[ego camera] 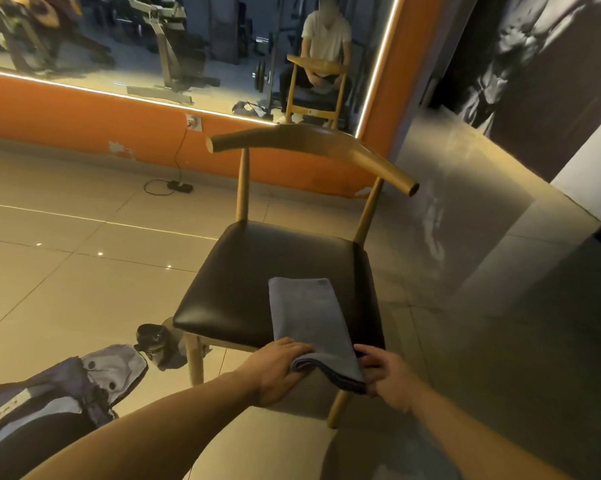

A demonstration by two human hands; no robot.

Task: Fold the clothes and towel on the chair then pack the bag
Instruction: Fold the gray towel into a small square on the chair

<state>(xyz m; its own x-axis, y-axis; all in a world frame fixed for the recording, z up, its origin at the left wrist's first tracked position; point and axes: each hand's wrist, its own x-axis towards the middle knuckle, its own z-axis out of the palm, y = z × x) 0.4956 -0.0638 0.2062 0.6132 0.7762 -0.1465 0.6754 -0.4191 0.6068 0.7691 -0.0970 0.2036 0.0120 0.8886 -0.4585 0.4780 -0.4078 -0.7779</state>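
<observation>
A grey towel (309,317), folded into a long strip, lies on the black seat of a wooden chair (243,271), its near end hanging over the seat's front edge. My left hand (278,368) grips the near left corner of the towel, fingers curled over the fold. At the near right corner my right hand (382,375) pinches the layered edge. A grey and dark blue bag (67,386) lies open on the floor at the lower left.
A dark-lidded bottle (153,337) stands on the tiled floor beside the chair's front left leg. A power adapter with cable (179,186) lies near the orange wall. A wall mirror behind the chair reflects gym machines and a person.
</observation>
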